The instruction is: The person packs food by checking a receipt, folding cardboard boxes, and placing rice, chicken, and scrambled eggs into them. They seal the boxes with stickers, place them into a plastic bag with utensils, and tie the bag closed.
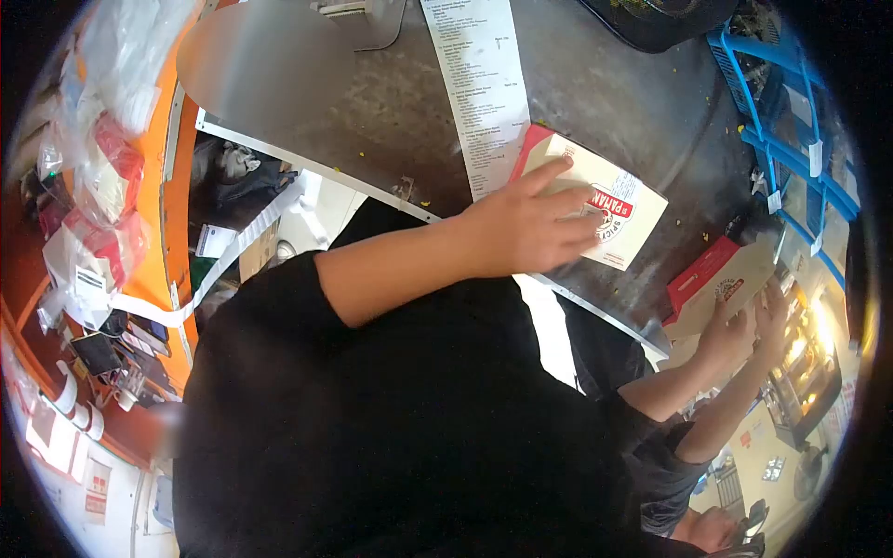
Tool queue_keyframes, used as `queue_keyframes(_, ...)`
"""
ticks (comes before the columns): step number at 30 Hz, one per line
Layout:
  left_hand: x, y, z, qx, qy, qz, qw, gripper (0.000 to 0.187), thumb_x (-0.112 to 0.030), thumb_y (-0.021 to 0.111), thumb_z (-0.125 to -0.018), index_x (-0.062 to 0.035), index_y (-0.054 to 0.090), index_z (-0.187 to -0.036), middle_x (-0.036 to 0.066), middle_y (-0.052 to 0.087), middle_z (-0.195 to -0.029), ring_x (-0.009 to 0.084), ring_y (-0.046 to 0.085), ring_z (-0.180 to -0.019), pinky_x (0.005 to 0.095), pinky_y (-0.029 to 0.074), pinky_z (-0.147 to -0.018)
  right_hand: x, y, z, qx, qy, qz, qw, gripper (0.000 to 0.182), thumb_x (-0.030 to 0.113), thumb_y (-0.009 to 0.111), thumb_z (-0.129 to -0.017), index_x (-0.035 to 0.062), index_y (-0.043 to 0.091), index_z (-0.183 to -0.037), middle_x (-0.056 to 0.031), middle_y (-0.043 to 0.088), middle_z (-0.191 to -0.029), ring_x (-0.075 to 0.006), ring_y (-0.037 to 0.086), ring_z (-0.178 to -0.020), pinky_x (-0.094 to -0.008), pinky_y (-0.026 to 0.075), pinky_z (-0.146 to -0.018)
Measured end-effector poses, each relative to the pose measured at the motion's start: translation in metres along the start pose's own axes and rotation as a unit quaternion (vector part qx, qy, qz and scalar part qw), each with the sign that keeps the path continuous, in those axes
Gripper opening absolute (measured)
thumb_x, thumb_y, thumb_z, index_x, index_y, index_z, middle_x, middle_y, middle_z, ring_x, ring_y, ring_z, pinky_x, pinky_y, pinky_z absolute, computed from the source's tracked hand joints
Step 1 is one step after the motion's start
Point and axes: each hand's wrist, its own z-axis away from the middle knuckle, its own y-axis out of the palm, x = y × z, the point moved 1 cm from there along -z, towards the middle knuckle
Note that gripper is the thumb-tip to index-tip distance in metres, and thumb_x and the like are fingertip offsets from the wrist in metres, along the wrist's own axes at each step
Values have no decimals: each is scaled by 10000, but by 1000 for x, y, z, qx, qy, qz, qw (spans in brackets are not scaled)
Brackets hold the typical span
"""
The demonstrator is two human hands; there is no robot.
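My left hand reaches in from the left and rests on top of a cream and red printed box. Its fingers are spread over the lid and partly cover the round logo; the thumb is hard to make out. A small printed label is on the lid near the box's right corner. Beside the box, a long printed paper strip lies on the dark metal table, its lower end close to my hand. My right hand does not show.
At the right, a co-worker's two hands hold another red and cream box. Blue racks stand at the upper right, near a black container. Plastic-wrapped packs are at the left by an orange frame.
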Motion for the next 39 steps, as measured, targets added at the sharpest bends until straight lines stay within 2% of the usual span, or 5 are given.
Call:
queue_keyframes(19,18,-4,-22,105,-69,-55,991,327,-247,644,-826,-182,659,-1146,-2,564,-1308,226,448,-1289,537,234,-1122,-39,-9,90,209,82,-395,891,232,73,618,-916,20,656,-1139,-47,676,-1051,-117,590,-936,-271,461,-844)
queue_keyframes(25,11,-6,-35,108,-110,-93,984,421,-175,704,-774,-176,624,-1187,22,523,-1328,260,418,-1307,567,255,-1099,-37,-28,115,216,-149,-429,864,474,-237,442,-709,-5,689,-1041,-123,695,-1042,-220,648,-963,-290,471,-857)
queue_keyframes(29,-19,-2,-49,32,-78,79,993,367,-224,729,-781,-120,644,-1123,68,585,-1227,317,540,-1142,493,391,-1019,-60,-28,115,254,-196,-486,813,279,111,667,-772,18,702,-1033,-137,689,-1075,-295,591,-1116,-373,434,-961)
queue_keyframes(34,-77,8,-63,145,68,235,959,274,-169,735,-743,-107,670,-1002,67,654,-1030,272,613,-945,407,481,-888,-85,1,94,258,-196,-514,794,746,631,568,-827,-8,610,-1211,-149,589,-1275,-314,456,-1274,-429,292,-1080)
queue_keyframes(39,-75,14,-38,116,28,222,968,226,-87,697,-697,-114,673,-920,34,671,-909,260,635,-840,366,526,-762,-92,18,97,267,-131,-610,734,875,718,618,-722,-10,609,-1209,-194,538,-1312,-318,442,-1278,-443,276,-1084)
